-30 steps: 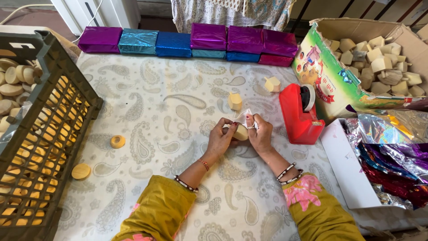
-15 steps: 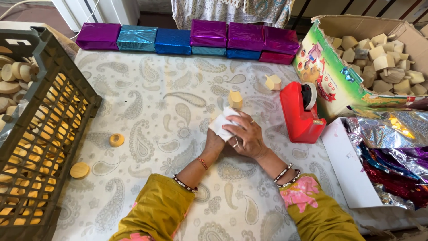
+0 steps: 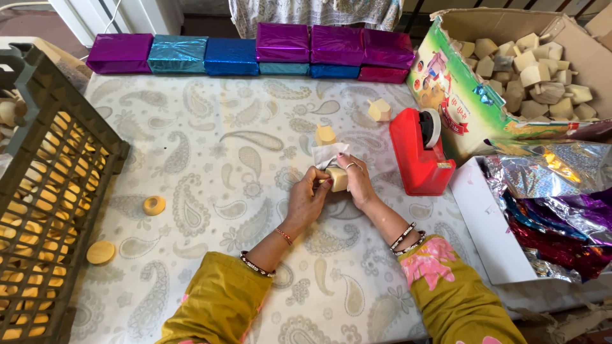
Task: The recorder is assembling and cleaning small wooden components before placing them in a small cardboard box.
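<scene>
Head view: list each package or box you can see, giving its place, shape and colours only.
Foil-wrapped packages: row along far edge; rectangular; purple, teal, blue.
Printed carton: far right; open, green and multicoloured.
White box: right edge; holds shiny foil sheets.

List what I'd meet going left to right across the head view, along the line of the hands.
Dark plastic crate → small wooden ring → left hand → pale wooden block held between both hands → right hand → red tape dispenser → white box of shiny foil sheets.
</scene>
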